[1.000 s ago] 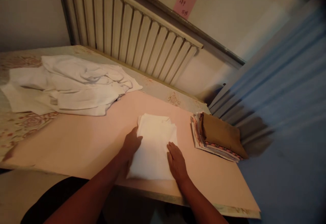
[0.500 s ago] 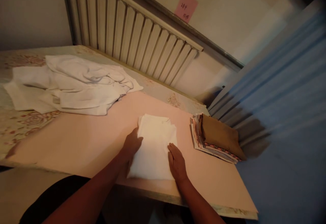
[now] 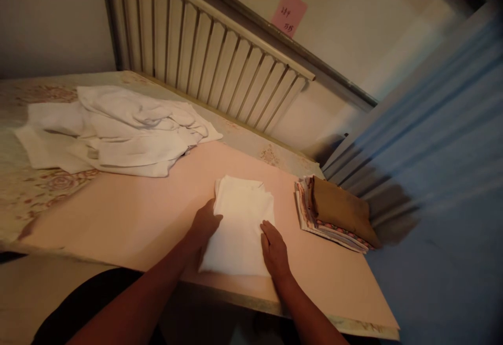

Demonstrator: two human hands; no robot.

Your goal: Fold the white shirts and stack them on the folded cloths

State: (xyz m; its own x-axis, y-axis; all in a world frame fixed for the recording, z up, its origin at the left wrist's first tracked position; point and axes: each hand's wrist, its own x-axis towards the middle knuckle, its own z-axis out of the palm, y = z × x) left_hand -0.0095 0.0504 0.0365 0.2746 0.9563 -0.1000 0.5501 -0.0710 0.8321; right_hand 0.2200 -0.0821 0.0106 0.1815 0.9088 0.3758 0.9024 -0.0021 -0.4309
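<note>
A folded white garment (image 3: 238,230) lies flat near the front edge of the pink board, its layers stacked into a rough rectangle. My left hand (image 3: 206,218) grips its left edge, thumb on top and fingers curled at the side, partly hidden. At the opposite edge, my right hand (image 3: 274,245) holds the cloth with its fingers close together; the thumb side is hard to make out. Farther back on the left rests a loose heap of crumpled white clothing (image 3: 133,130), apart from both hands.
A stack of folded cloth with a brown piece on top (image 3: 341,199) stands on the right of the pink board (image 3: 157,214). Flowered covering (image 3: 58,182) shows beneath. Behind are a radiator (image 3: 212,57) and a pink note (image 3: 289,13); a blue curtain (image 3: 440,177) hangs right.
The whole view has shifted slightly to the right. Both hands stay at the sides of the folded garment, which looks the same.
</note>
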